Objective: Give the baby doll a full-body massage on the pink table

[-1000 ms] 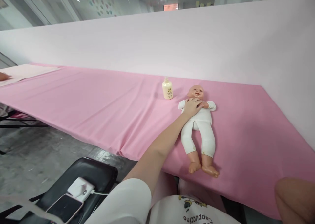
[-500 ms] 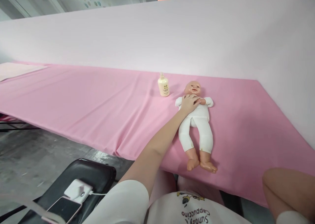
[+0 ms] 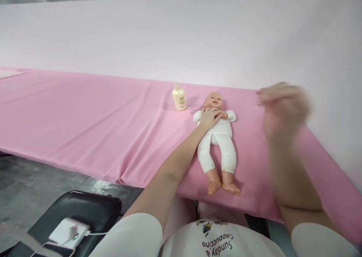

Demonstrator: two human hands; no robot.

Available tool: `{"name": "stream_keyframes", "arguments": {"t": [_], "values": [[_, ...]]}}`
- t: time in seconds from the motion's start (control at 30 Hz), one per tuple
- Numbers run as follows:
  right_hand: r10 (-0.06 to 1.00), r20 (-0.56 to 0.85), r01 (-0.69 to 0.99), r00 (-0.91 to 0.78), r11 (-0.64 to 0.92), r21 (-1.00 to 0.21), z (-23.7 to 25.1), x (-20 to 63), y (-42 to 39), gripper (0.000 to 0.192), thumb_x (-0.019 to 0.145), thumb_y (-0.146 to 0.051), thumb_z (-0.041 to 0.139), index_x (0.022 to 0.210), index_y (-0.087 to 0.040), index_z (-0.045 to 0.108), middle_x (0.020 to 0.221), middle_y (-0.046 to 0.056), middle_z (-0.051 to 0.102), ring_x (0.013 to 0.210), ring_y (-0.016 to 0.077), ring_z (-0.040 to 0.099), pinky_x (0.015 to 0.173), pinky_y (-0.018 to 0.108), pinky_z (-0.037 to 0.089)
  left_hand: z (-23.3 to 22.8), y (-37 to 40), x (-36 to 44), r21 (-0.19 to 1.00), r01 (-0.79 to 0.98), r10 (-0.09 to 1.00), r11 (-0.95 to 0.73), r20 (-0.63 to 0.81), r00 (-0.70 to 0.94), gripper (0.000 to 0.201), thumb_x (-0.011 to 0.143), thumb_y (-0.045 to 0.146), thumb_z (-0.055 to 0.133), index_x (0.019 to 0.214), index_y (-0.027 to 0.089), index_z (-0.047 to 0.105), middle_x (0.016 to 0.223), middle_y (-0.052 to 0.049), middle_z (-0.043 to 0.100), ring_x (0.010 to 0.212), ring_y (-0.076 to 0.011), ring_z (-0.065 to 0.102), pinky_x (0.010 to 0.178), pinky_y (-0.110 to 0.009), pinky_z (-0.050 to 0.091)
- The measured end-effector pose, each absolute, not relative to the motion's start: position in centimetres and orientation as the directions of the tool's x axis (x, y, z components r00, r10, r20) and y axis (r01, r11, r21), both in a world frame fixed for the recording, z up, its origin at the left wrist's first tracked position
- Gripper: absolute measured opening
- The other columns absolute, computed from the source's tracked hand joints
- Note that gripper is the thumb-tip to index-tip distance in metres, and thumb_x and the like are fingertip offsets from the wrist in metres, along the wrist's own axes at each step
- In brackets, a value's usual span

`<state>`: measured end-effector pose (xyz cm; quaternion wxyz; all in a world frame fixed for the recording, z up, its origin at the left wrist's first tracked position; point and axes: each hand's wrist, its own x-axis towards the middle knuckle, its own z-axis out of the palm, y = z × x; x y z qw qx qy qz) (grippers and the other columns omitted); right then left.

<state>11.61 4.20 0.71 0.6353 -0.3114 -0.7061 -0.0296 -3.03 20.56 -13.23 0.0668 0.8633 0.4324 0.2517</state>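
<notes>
Left hand [image 3: 209, 117] fingers spread flat, pressing the chest of the plastic baby doll in a white romper [image 3: 217, 142]; nothing grasped. Doll lies face up on the pink tablecloth [image 3: 98, 113], feet toward the near edge. Cream pump bottle [image 3: 179, 97] stands upright just beside the doll's head, contents not visible. Right hand [image 3: 283, 106] raised right of the doll, blurred, finger state unclear. Left arm stretched straight.
</notes>
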Motion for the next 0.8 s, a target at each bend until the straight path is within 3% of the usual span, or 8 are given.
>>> {"name": "stream_keyframes", "arguments": {"t": [0.1,0.2,0.27,0.4,0.53,0.67,0.8], "values": [[0.588,0.807,0.61,-0.061,0.661,-0.436,-4.8,11.8,10.1,0.018,0.101,-0.036,0.051,0.108,-0.027,0.066,0.11,0.006,0.069,0.11,0.0262,0.066,0.104,0.052,0.054,-13.1,20.6,-3.2,0.329,0.702,0.769,-0.631,0.386,0.51,0.034,0.104,0.04,0.05,0.129,0.033,0.071,0.135,-0.002,0.069,0.129,-0.0273,0.056,0.105,-0.045,0.038],[0.767,0.637,0.744,-0.078,0.47,-0.475,-12.0,13.2,15.6,0.034,0.089,-0.029,0.059,0.121,-0.023,0.064,0.133,0.014,0.064,0.13,0.035,0.055,0.115,0.06,0.043,-13.2,20.6,-3.4,0.314,0.703,0.761,-0.638,0.396,0.514,0.034,0.103,0.039,0.051,0.13,0.032,0.071,0.136,-0.003,0.069,0.127,-0.0278,0.057,0.104,-0.045,0.038],[0.828,0.555,0.772,-0.075,0.401,-0.494,-15.5,14.4,17.5,0.043,0.082,-0.023,0.06,0.125,-0.02,0.063,0.137,0.016,0.063,0.132,0.0371,0.054,0.117,0.061,0.039,-13.2,20.6,-3.4,0.309,0.706,0.762,-0.637,0.394,0.515,0.034,0.103,0.039,0.053,0.131,0.031,0.071,0.136,-0.004,0.069,0.126,-0.0282,0.058,0.105,-0.046,0.038],[0.833,0.554,0.741,-0.008,0.377,-0.556,-18.3,15.8,18.2,0.048,0.079,-0.024,0.06,0.127,-0.018,0.059,0.132,0.017,0.065,0.129,0.035,0.057,0.117,0.055,0.04,-13.3,20.8,-3.5,0.338,0.69,0.759,-0.64,0.414,0.502,0.034,0.102,0.036,0.054,0.132,0.031,0.069,0.134,-0.005,0.069,0.127,-0.0279,0.059,0.109,-0.045,0.04],[0.817,0.556,0.648,0.151,0.343,-0.68,-18.9,16.0,18.2,0.046,0.086,-0.035,0.058,0.13,-0.02,0.053,0.132,0.017,0.065,0.127,0.0314,0.059,0.115,0.052,0.044,-13.8,21.6,-4.2,0.443,0.645,0.772,-0.622,0.482,0.414,0.046,0.097,0.03,0.059,0.142,0.024,0.059,0.141,-0.009,0.064,0.131,-0.0269,0.058,0.112,-0.041,0.042],[0.821,0.447,0.482,0.355,0.249,-0.84,-19.5,16.6,18.7,0.058,0.091,-0.04,0.05,0.142,-0.014,0.039,0.14,0.023,0.058,0.128,0.029,0.06,0.111,0.047,0.048,-14.9,22.8,-6.3,0.629,0.621,0.856,-0.466,0.497,0.139,0.048,0.089,0.025,0.067,0.135,0.018,0.057,0.134,-0.013,0.066,0.127,-0.0302,0.061,0.113,-0.044,0.044],[0.76,0.401,0.372,0.511,0.225,-0.9,-19.5,17.3,19.2,0.079,0.085,-0.037,0.057,0.153,-0.012,0.024,0.158,0.025,0.038,0.147,0.0302,0.044,0.115,0.049,0.046,-15.9,24.1,-8.3,0.877,0.398,0.938,-0.27,0.332,-0.096,0.036,0.087,0.027,0.07,0.12,0.017,0.057,0.116,-0.011,0.07,0.11,-0.0285,0.068,0.1,-0.043,0.054]]}}
